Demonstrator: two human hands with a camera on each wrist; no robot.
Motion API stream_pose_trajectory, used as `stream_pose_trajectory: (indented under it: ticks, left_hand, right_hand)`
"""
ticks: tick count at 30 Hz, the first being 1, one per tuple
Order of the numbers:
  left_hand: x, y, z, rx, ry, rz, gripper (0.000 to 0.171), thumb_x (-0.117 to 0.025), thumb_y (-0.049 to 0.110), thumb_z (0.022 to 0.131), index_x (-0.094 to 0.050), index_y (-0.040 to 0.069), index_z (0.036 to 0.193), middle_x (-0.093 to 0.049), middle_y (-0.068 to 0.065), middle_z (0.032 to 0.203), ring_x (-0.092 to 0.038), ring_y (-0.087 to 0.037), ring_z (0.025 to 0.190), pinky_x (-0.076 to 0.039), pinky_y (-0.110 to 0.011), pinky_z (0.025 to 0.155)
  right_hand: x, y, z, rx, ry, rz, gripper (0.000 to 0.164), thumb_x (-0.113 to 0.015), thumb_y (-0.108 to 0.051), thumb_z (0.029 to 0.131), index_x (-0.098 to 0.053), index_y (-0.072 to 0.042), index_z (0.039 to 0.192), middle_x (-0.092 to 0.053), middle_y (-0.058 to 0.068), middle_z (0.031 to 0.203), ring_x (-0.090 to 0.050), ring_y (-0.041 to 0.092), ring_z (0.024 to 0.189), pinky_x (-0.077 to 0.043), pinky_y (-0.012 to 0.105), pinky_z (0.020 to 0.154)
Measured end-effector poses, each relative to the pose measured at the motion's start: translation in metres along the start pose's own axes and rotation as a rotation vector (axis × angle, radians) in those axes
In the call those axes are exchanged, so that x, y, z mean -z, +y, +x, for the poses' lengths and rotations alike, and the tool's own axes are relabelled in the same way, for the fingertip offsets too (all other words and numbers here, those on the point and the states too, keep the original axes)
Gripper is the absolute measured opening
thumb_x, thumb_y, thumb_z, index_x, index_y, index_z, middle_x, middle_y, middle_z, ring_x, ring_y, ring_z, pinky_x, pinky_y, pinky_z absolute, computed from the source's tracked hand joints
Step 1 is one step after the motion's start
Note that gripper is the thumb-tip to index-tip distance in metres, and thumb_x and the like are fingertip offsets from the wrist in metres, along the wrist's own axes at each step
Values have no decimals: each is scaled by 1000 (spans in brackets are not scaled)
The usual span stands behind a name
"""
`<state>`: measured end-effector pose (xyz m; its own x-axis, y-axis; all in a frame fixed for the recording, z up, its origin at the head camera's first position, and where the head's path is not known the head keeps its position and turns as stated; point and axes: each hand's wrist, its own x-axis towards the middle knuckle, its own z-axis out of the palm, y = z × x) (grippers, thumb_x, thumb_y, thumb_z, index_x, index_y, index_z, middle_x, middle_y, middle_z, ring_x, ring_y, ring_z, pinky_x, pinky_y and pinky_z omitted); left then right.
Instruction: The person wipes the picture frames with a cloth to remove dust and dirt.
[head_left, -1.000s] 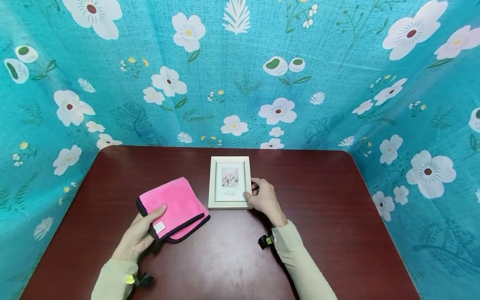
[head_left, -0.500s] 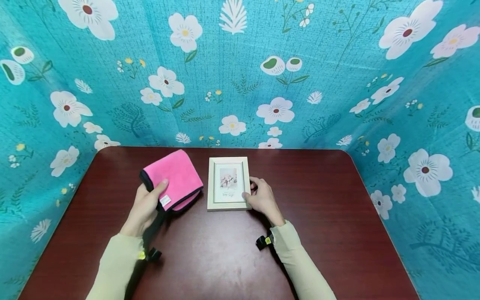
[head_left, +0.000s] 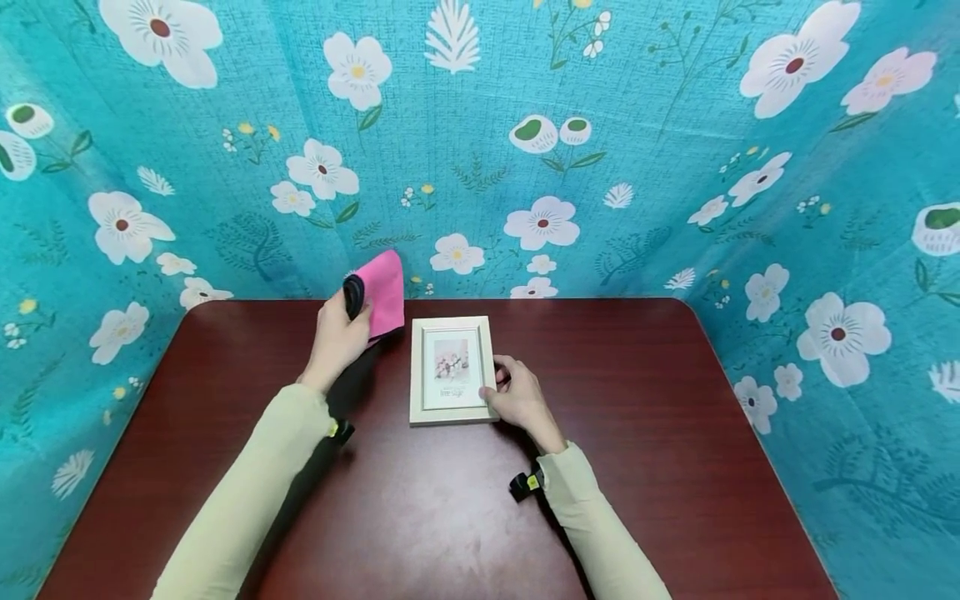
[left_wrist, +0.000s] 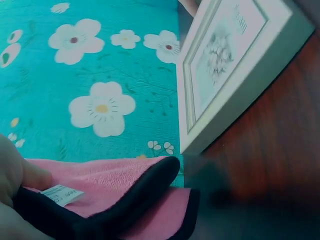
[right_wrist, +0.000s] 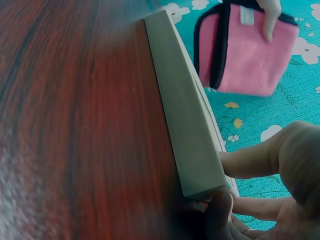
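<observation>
A pink folded cloth (head_left: 385,293) with black edging and a small white tag is pinched in my left hand (head_left: 339,337), raised at the table's far side, left of the picture frame. In the left wrist view the cloth (left_wrist: 105,180) shows its folded layers. The cream picture frame (head_left: 417,375), with a pale flower print, lies face up on the table. My right hand (head_left: 519,396) grips its lower right edge, thumb on the front. In the right wrist view the fingers (right_wrist: 255,160) hold the frame's corner.
The dark red-brown wooden table (head_left: 615,400) runs back to a teal floral curtain (head_left: 480,167), which also hangs along both sides. A dark camera strap (head_left: 525,485) sits on the right wrist.
My left hand has carried the cloth up and away toward the table's far edge and turned it, so it appears narrower. My right hand keeps its hold on the picture frame.
</observation>
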<state>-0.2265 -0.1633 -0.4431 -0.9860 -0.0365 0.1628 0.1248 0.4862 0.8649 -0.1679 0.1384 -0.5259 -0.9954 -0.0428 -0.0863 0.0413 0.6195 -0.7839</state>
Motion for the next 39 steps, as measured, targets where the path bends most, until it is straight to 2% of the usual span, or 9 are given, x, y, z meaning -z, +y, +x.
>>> stream_pose_trajectory:
  ticks: [3, 5, 7, 11, 16, 23, 31, 34, 39]
  left_hand:
    - [-10, 1, 16, -43, 1, 37, 26, -52, 15, 109, -61, -5, 121, -68, -30, 116, -62, -39, 107, -53, -51, 94]
    - [-17, 1, 24, -78, 8, 76, 20, -52, 9, 106, -61, -6, 115, -68, -30, 111, -63, -40, 103, -53, -52, 91]
    - [-24, 1, 31, -119, 5, 110, 23, -52, 2, 101, -61, -6, 120, -70, -31, 116, -66, -44, 109, -54, -57, 96]
    - [-40, 1, 39, -200, -14, 181, 44, -53, -9, 93, -61, -4, 136, -70, -30, 130, -66, -47, 124, -53, -60, 107]
    - [-61, 6, 42, -237, -50, 250, 55, -60, -10, 94, -58, 2, 147, -68, -24, 139, -65, -43, 130, -52, -58, 110]
    - [-92, 21, 45, -250, -167, 416, 66, -61, -10, 93, -51, 4, 156, -62, -18, 150, -63, -39, 134, -52, -56, 111]
    - [-127, 30, 48, -273, -314, 562, 60, -63, -4, 98, -52, 4, 156, -60, -16, 153, -62, -36, 137, -52, -50, 113]
    - [-137, 30, 50, -268, -393, 605, 55, -62, -2, 100, -54, 5, 154, -62, -15, 150, -62, -33, 136, -53, -47, 113]
    - [-146, 28, 51, -247, -506, 644, 46, -70, -1, 97, -64, 7, 142, -70, -12, 137, -67, -30, 128, -54, -45, 112]
  right_hand:
    - [0, 0, 1, -2, 5, -1, 59, -81, -9, 88, -62, -1, 144, -62, 10, 101, -59, 16, 81, -50, 29, 76]
    - [0, 0, 2, 1, 6, 1, 60, -81, -10, 88, -62, 0, 144, -62, 10, 101, -60, 16, 80, -51, 29, 75]
    - [-1, 1, 2, 5, 7, 3, 60, -81, -10, 87, -62, 1, 143, -62, 9, 100, -60, 16, 80, -51, 29, 75]
    - [1, 1, 1, 6, 14, 14, 59, -82, -10, 86, -63, 1, 141, -62, 9, 98, -59, 16, 79, -50, 29, 74]
    - [1, 2, 0, 21, 12, 17, 58, -82, -9, 85, -64, 1, 139, -62, 10, 97, -58, 15, 78, -50, 28, 73]
    - [2, 3, -3, 29, 21, 7, 58, -83, -9, 84, -67, 0, 139, -64, 11, 97, -60, 15, 77, -51, 28, 74]
    - [1, 3, -5, 21, 18, 18, 52, -79, -10, 87, -68, -3, 137, -62, 10, 88, -53, 12, 72, -43, 28, 71]
    - [1, 3, -5, 27, 16, 20, 51, -79, -11, 88, -68, -3, 137, -59, 8, 85, -51, 12, 73, -42, 30, 72]
    - [2, 3, -6, 11, 1, 20, 52, -79, -13, 90, -66, -4, 140, -56, 2, 81, -51, 13, 73, -44, 32, 77]
